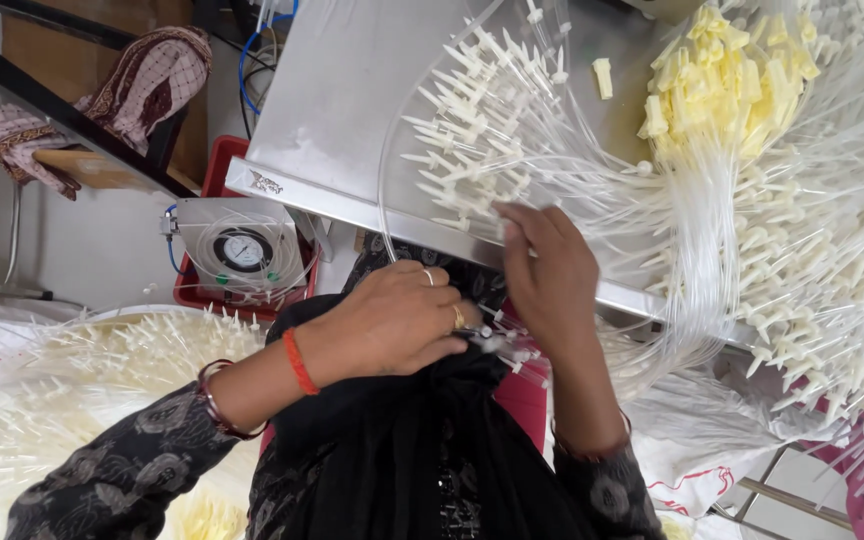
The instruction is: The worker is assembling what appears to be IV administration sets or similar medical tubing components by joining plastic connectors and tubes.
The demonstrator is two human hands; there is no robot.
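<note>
Tubing, thin clear plastic with white connectors (497,342), sits pinched in our left hand (402,320); our right hand (547,270) grips strands at the steel table (352,90) edge.

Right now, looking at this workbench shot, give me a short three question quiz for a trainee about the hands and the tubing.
1. True or false: the left hand wears rings and an orange wrist band.
2. Which hand reaches up to the clear tubes at the metal table edge? A) left B) right C) neither
3. Fill in: the heap of end caps at the top right is pale ____.

Key
1. True.
2. B: the right hand has its fingers raised at the table edge, while the left pinches a small white fitting lower down.
3. Yellow.
</note>
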